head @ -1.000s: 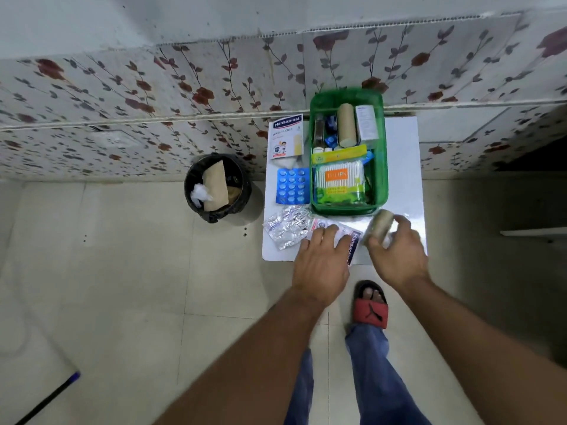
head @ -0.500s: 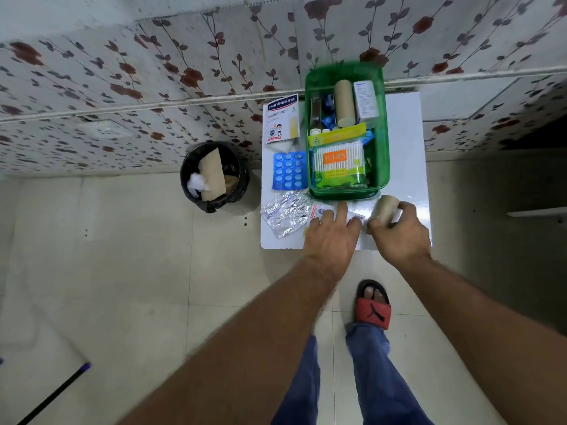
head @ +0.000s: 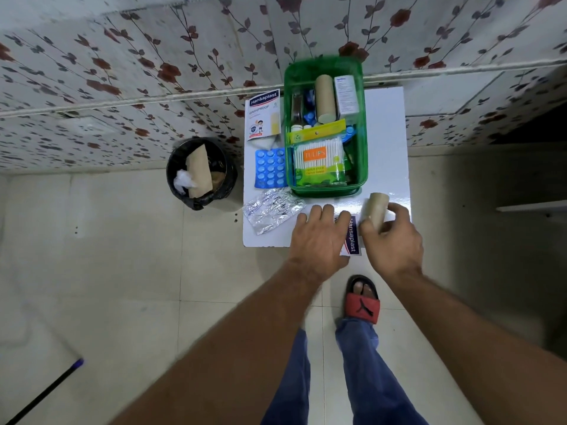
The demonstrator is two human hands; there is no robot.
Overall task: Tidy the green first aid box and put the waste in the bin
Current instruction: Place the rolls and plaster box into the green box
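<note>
The left hand (head: 319,237) lies flat, fingers spread, on a Hansaplast packet (head: 352,236) at the table's (head: 386,142) near edge, hiding most of it. The right hand (head: 392,240) grips a cardboard roll (head: 375,208). The green first aid box (head: 359,167) sits at the far edge with cotton buds (head: 319,159), another roll (head: 324,98) and maybe small bottles. The black bin (head: 201,173) on the floor holds cardboard and paper.

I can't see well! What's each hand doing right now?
Left hand: open, flat on the Hansaplast packet.
Right hand: closed around a brown roll.
</note>
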